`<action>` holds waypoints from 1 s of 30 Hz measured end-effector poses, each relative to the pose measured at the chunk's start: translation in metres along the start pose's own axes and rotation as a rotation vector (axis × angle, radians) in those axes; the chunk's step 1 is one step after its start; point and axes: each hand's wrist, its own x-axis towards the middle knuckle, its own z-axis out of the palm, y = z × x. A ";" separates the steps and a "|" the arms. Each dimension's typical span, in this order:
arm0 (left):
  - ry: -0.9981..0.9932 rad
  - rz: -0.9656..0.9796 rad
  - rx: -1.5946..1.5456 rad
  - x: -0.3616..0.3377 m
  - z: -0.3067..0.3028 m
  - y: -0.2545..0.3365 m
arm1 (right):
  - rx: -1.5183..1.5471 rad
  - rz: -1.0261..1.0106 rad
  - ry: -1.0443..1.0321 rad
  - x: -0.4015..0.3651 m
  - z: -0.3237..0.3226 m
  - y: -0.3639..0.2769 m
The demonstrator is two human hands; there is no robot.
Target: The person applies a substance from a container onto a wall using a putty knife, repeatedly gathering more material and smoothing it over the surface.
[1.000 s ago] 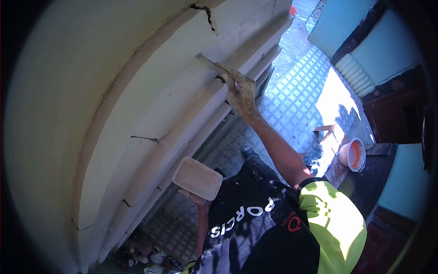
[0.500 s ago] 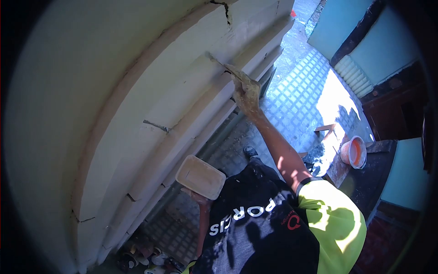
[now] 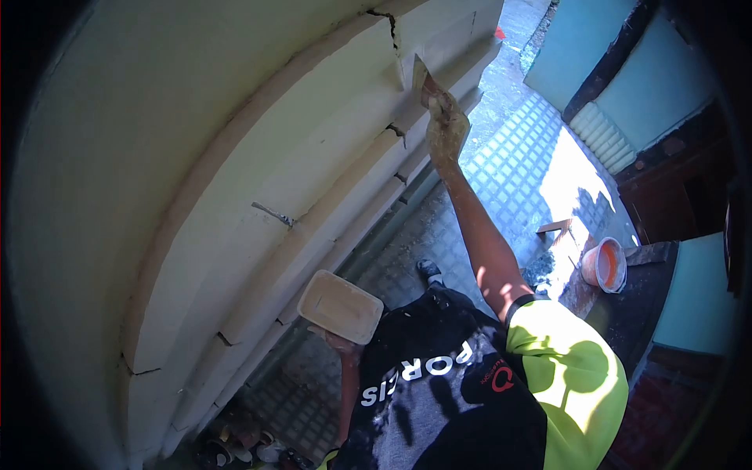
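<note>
My right hand (image 3: 446, 129), coated in pale dried material, grips a putty knife (image 3: 423, 78). Its blade is against or very close to the pale stepped moulding (image 3: 329, 117), just below a dark, jagged crack (image 3: 392, 30). My left hand (image 3: 338, 342) holds a shallow rectangular plastic tub (image 3: 341, 307) from below, close to my body. Beige paste seems to coat the inside of the tub. Other gaps break the moulding: one in the ledge (image 3: 397, 131) below my right hand, and a narrow one (image 3: 272, 214) further left.
A bucket with an orange inside (image 3: 605, 265) stands on a dark bench at the right. Patterned tiles (image 3: 509, 164) cover the sunlit floor. Assorted containers (image 3: 243, 446) sit low at the bottom left. Light-blue panels (image 3: 587, 47) stand at the upper right.
My right hand has moved up and to the right along the moulding, turning the putty knife more upright. The ledge gap behind it now shows fully. The tub has barely moved.
</note>
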 end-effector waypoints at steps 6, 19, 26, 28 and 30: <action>0.076 -0.093 -0.277 0.003 -0.002 -0.008 | -0.058 -0.124 -0.117 -0.003 0.023 0.017; 0.009 -0.030 -0.389 0.004 0.011 0.004 | -0.036 -0.079 -0.065 0.049 0.007 0.043; -0.030 -0.004 -0.375 0.006 0.033 0.003 | -0.139 -0.064 -0.411 -0.031 -0.011 0.013; -0.003 -0.002 -0.337 0.005 0.022 -0.005 | -0.081 -0.004 -0.239 -0.011 -0.017 0.035; -0.009 0.000 -0.366 0.004 0.021 -0.009 | 0.030 -0.042 -0.087 0.026 -0.015 0.046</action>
